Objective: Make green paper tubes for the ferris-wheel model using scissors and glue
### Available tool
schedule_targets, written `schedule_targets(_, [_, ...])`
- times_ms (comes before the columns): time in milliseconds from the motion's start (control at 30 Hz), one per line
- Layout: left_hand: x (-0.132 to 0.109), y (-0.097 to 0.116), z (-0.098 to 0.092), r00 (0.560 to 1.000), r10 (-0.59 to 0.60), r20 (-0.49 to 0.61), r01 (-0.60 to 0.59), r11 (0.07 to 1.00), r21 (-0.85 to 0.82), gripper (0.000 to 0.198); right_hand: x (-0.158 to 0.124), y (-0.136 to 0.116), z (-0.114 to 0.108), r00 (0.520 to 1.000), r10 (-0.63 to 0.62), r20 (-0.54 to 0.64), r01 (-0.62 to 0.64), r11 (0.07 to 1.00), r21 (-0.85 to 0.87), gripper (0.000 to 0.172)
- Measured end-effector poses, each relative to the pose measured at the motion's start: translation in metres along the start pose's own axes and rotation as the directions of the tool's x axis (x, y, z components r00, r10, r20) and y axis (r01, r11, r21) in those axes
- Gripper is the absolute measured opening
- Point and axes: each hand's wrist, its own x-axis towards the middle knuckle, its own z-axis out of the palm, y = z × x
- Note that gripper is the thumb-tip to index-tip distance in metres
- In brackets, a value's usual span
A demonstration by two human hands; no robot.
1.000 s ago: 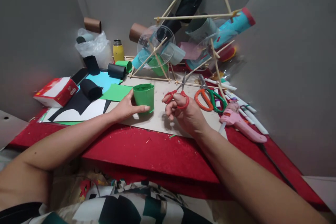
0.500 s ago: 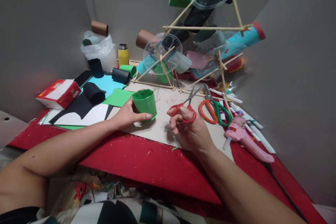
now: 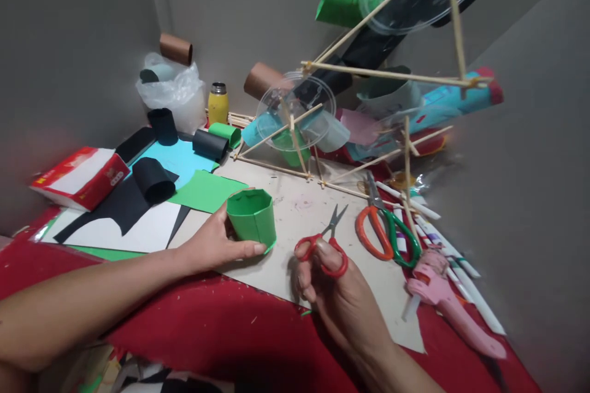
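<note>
My left hand [image 3: 214, 242] is wrapped round a green paper cup [image 3: 252, 218], thumb along its near side. The cup has faceted sides and an upward-facing opening, tilted slightly toward me. My right hand [image 3: 338, 295] holds small scissors [image 3: 332, 230] by their red handles, with the thumb and a finger in the loops. Their blades point away from me and stand a little apart, clear of the cup. Under both hands lies a beige board [image 3: 295, 215] on a red cloth-covered table [image 3: 221, 325].
Right of my hand lie large scissors [image 3: 375, 233], a pink glue gun [image 3: 442, 298] and several markers [image 3: 474, 295]. A stick frame [image 3: 271, 163] with clear plastic discs and paper tubes rises behind. Leftward are coloured paper sheets [image 3: 207, 190], black paper rolls [image 3: 154, 181] and a red box [image 3: 80, 178].
My view has shifted, so the table items appear lower and the stick frame farther right. The small scissors' blades look closer together. Both hands keep their holds on the cup and scissors.
</note>
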Motion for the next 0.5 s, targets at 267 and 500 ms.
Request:
schedule_targets(267, [-0.0006, -0.0027, 0.0017, 1.0, -0.017, -0.009, 0.017, 1.0, 0.001, 0.074, 0.0007, -0.0002, 0.0004, 0.989, 0.141, -0.044, -0.135, 0.983, 0.124, 0.034])
schedule_targets(500, [-0.0072, -0.0018, 0.0048, 0.997, 0.071, -0.021, -0.07, 0.997, 0.017, 0.096, -0.0014, -0.0033, 0.0057, 0.999, -0.004, -0.047, 0.006, 0.999, 0.045, 0.035])
